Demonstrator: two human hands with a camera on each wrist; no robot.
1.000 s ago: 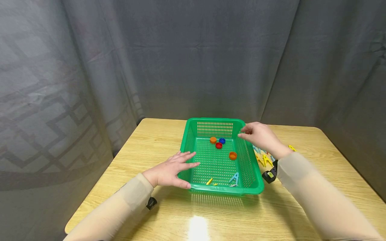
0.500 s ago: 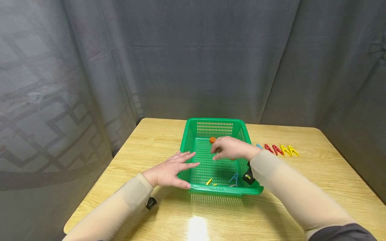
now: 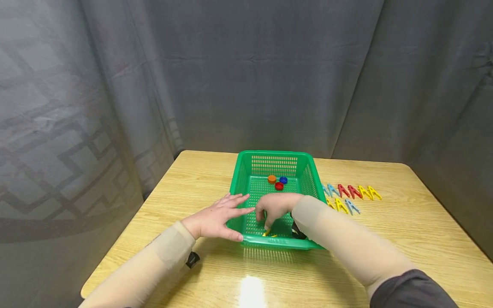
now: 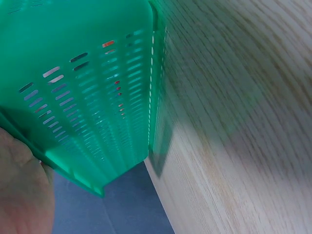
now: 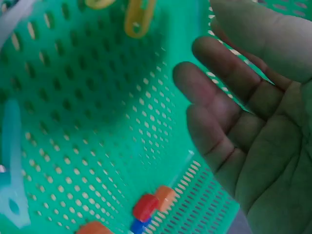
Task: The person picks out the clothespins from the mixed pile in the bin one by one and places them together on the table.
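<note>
A green perforated basket (image 3: 277, 242) stands on the wooden table. My left hand (image 3: 215, 219) rests on its near-left rim with fingers spread. Inside the basket, my right hand (image 3: 278, 206) reaches down over a yellow clothespin (image 3: 266, 233) near the front wall. In the right wrist view its fingers are loosely bent, with nothing seen between them. A light blue clothespin (image 5: 15, 170) lies on the basket floor, hidden by the right arm in the head view. Orange (image 3: 271, 179), blue (image 3: 283, 180) and red (image 3: 279, 186) caps sit toward the back; another orange cap (image 5: 95, 228) shows in the right wrist view.
Right of the basket, several clothespins lie in two rows on the table, among them red (image 3: 354, 191), yellow (image 3: 374, 193) and light blue (image 3: 352, 207) ones. Grey curtains (image 3: 246, 77) hang behind and beside the table (image 3: 192, 179).
My right hand has moved from above the basket's right rim into the basket, then down toward the front-left clothespins. The left hand has stayed on the rim.
</note>
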